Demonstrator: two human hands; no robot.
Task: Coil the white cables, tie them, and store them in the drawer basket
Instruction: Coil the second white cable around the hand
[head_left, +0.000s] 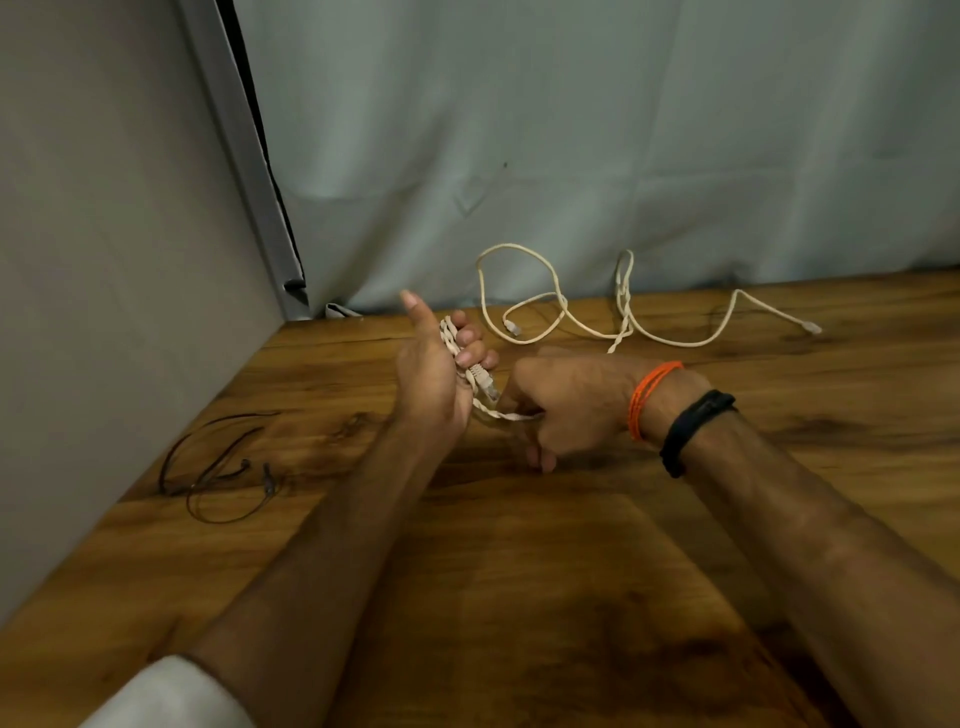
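My left hand (436, 374) is raised over the wooden table (519, 571), thumb up, its fingers curled round several turns of a twisted white cable (457, 348). A plug end (484, 382) sticks out below those fingers. My right hand (566, 405) pinches the same cable's free run (506, 414) just right of the left hand. More white cable (550, 299) lies in loose loops at the table's far edge, with one plug (511, 327) inside a loop and another plug (811, 327) at the far right. No drawer basket is in view.
A thin dark cable (218, 467) lies in loops at the table's left side near a grey wall panel (104, 312). A pale curtain (571, 130) hangs behind the table. My right wrist wears orange threads (649, 397) and a black band (693, 428).
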